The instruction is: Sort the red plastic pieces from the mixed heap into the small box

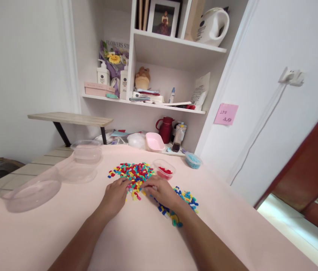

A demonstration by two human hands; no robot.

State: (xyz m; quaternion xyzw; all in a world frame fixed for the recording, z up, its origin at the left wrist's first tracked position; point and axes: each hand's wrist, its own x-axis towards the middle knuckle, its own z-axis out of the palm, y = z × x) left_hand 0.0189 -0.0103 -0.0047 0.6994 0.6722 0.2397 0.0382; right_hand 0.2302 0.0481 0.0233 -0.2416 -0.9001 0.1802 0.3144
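Observation:
A pile of small plastic bricks [135,171] in red, yellow, green and blue lies on the pink tabletop. My left hand [115,197] rests at the pile's near left edge, its fingers bent together among the bricks. From the right, my right hand [161,190] reaches into the near side of the pile with fingers drawn in. Whatever either set of fingertips grips is too small or hidden to tell. A second, mostly blue, green and yellow group of bricks [187,197] lies partly beneath my right forearm. Just behind my right hand, a clear tub [156,162] contains red bricks.
Clear plastic containers [35,194] stand on the left. Further back are a tub of light blue pieces [193,161], a pink tray [155,142], a red jug [165,130] and a bottle [178,138]. A wooden stand [70,118] rises at the back left, beside the shelves [147,106].

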